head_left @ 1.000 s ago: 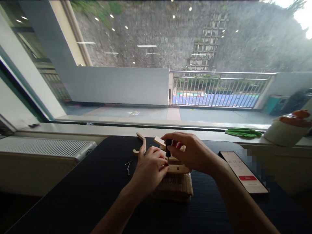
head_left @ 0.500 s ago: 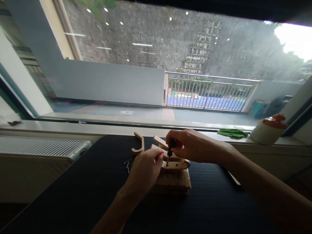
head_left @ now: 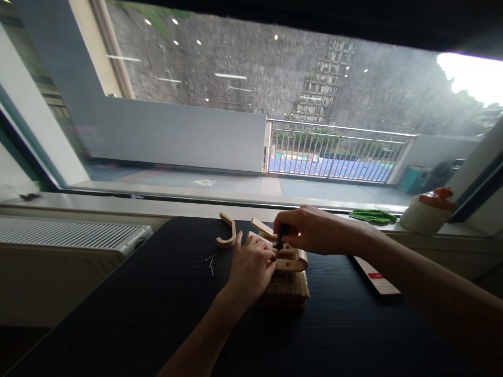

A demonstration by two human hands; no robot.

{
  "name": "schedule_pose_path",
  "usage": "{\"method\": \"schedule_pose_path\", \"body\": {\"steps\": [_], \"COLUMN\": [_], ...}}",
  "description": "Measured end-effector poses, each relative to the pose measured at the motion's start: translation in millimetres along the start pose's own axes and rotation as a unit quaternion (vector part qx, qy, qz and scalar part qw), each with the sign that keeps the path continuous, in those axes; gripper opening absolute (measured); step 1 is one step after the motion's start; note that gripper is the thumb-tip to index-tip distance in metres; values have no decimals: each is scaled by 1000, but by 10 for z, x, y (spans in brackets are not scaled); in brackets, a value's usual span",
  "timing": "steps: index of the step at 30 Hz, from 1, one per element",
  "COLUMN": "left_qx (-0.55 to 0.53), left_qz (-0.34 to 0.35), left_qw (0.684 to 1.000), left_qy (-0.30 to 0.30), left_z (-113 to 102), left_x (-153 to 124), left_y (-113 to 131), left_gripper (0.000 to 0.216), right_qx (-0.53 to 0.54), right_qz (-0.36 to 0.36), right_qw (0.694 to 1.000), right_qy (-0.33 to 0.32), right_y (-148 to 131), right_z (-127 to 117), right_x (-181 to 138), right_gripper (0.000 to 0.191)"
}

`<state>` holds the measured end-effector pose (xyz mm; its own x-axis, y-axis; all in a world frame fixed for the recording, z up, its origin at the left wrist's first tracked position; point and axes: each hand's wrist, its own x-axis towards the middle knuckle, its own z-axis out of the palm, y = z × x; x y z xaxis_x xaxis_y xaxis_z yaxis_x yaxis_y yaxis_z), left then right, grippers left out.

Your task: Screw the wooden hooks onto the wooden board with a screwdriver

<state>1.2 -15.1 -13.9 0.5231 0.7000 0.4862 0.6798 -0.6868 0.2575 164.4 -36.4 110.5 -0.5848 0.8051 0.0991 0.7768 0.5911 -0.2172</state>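
Observation:
My right hand [head_left: 310, 229] is closed around the dark handle of a screwdriver [head_left: 280, 242], its shaft pointing down at a pale wooden piece [head_left: 299, 262]. That piece has a rounded right end and round holes, and it rests on a brown block [head_left: 288, 288] that looks like wood or cardboard. My left hand [head_left: 251, 269] grips the left end of the wooden piece, its fingers curled close to the screwdriver tip. The tip itself is hidden behind those fingers. Just left of my left hand lie several loose screws [head_left: 211, 266] and a J-shaped wooden hook [head_left: 232, 230].
All this is on a black table [head_left: 137, 303] by a window. A pale flat card with a red stripe [head_left: 375, 276] lies under my right forearm. On the sill [head_left: 188, 208] sit a green cloth [head_left: 373, 216] and a white container with an orange top [head_left: 426, 213]. A radiator [head_left: 70, 235] stands left.
My left hand has shifted right and its fingers now cover the screwdriver tip. My right hand stays on the screwdriver. The view has moved slightly, and more of the card shows.

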Motion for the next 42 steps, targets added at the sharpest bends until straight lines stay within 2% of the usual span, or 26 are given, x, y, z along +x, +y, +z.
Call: {"method": "schedule_pose_path", "body": {"steps": [8,14,22,29,35,42], "left_qx": [-10,-7,3,12,9,15], "left_qz": [-8,-21,-24,-24,-35,-24], "left_qw": [1000,1000,1000,1000,999,1000], "left_qy": [11,12,6,0,-5,3], "left_z": [31,57,67,57,39,59], "left_x": [-5,6,11,15,21,17], "left_y": [-2,-13,-6,10,15,22], "left_gripper": [9,14,11,11,11,12], "right_qx": [12,-26,-56,-136,-172,-187], "right_qz": [-8,-41,-23,-57,-49,-22], "right_qw": [1000,999,996,981,976,973], "right_qy": [6,-5,-69,-127,-123,-137], "right_y": [53,27,40,-115,-156,-116], "right_z": [19,11,-94,-74,-1,-69], "right_x": [18,124,199,176,181,173], "right_gripper": [21,17,16,17,19,17]}}
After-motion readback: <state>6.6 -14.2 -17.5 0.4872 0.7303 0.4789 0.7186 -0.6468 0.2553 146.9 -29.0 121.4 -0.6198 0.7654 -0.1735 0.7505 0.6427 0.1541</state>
